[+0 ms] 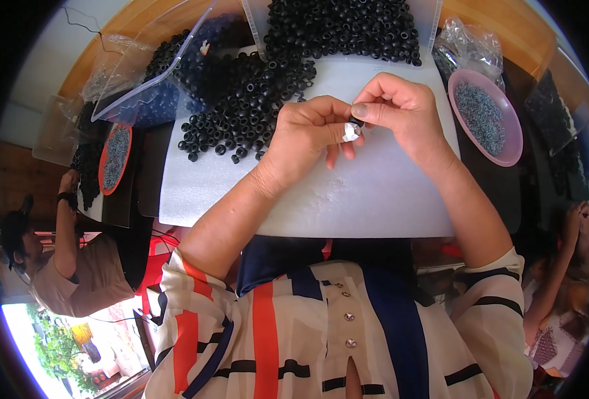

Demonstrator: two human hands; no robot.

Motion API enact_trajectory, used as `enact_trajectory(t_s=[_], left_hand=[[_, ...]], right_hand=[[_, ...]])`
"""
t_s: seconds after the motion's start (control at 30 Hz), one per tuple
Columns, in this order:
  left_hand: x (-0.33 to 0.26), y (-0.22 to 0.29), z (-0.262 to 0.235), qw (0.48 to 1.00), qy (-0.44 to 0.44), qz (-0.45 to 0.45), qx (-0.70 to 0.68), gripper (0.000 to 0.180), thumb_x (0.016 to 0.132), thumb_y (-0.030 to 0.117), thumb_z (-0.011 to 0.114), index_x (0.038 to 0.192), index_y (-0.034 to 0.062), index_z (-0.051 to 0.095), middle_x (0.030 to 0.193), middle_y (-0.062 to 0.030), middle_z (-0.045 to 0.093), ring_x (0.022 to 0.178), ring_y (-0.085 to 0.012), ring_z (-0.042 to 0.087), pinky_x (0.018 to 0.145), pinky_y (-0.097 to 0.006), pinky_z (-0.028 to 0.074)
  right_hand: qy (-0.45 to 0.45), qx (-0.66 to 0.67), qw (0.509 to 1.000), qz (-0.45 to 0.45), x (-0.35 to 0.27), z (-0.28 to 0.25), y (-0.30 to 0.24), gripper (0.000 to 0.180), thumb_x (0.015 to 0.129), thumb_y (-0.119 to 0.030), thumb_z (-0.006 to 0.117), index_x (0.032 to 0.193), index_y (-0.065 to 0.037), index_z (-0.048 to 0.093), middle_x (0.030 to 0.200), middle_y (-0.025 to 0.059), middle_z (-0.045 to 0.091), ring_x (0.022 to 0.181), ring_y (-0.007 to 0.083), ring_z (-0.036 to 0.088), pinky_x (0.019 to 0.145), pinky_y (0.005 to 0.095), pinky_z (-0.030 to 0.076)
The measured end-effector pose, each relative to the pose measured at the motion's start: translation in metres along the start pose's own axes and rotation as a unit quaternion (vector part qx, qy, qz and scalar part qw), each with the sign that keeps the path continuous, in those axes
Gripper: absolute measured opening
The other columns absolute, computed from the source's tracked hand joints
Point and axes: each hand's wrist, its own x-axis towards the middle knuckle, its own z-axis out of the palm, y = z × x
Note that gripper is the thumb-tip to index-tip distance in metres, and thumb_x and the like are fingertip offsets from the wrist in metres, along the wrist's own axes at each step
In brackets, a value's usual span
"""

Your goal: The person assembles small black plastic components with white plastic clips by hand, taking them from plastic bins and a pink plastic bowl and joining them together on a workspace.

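Above the white board (pixel 374 206), my two hands meet. My left hand (pixel 301 133) is closed, pinching a small round black part (pixel 356 122) between thumb and fingers. White tape (pixel 351 132) wraps the left thumb. My right hand (pixel 404 113) is also closed, its thumb and forefinger pressed together right at the black part. Whatever those right fingertips hold is too small or hidden to make out. Left of my hands, a heap of black ring-shaped parts (pixel 241 110) with open centres spreads over the board.
Behind the board stands a clear bin (pixel 435 26) full of similar black parts. Another clear bin (pixel 138 106) tilts at the left. A pink bowl (pixel 515 147) of small grey-blue pieces sits right, near a plastic bag (pixel 474 43). Co-workers work at both sides.
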Motion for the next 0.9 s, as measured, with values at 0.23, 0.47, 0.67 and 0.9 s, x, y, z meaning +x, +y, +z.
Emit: enact_trajectory(t_s=[0.23, 0.47, 0.67, 0.9], left_hand=[[0.0011, 0.0005, -0.0043, 0.996, 0.036, -0.045, -0.068, 0.018, 0.089, 0.005, 0.063, 0.101, -0.0083, 0.061, 0.081, -0.018, 0.068, 0.062, -0.0222, 0.067, 0.043, -0.025, 0.045], [0.0035, -0.0042, -0.0087, 0.991, 0.043, -0.05, -0.113, 0.018, 0.089, 0.008, 0.063, 0.098, -0.0075, 0.062, 0.082, -0.0177, 0.068, 0.065, -0.0243, 0.068, 0.044, -0.026, 0.046], [0.0027, -0.0047, -0.0092, 0.992, 0.028, -0.047, -0.109, 0.019, 0.089, 0.009, 0.064, 0.098, -0.0077, 0.064, 0.088, -0.017, 0.068, 0.072, -0.0248, 0.069, 0.048, -0.028, 0.049], [0.0021, -0.0057, -0.0089, 0.991, 0.041, -0.048, -0.119, 0.018, 0.09, 0.006, 0.062, 0.102, -0.0069, 0.065, 0.09, -0.0144, 0.068, 0.073, -0.0211, 0.066, 0.053, -0.028, 0.05]], right_hand=[[0.015, -0.103, 0.985, -0.137, -0.0002, 0.0028, 0.0065, 0.002, 0.085, 0.001, 0.062, 0.085, 0.0, 0.061, 0.074, 0.0038, 0.064, 0.064, 0.0105, 0.059, 0.059, 0.0254, 0.048], [0.005, -0.245, 0.938, -0.247, -0.0014, 0.0053, 0.0077, 0.014, 0.075, 0.005, 0.063, 0.082, -0.005, 0.057, 0.072, 0.007, 0.06, 0.062, 0.022, 0.061, 0.056, 0.0304, 0.048], [0.048, -0.322, 0.892, -0.313, 0.0037, 0.0081, 0.0094, 0.021, 0.066, 0.001, 0.068, 0.081, -0.008, 0.057, 0.071, 0.0049, 0.055, 0.062, 0.0228, 0.057, 0.056, 0.0343, 0.045], [0.044, -0.356, 0.87, -0.337, 0.0039, 0.005, 0.0024, 0.02, 0.063, 0.001, 0.069, 0.079, -0.007, 0.06, 0.072, 0.0049, 0.052, 0.063, 0.0242, 0.054, 0.056, 0.0359, 0.043]])
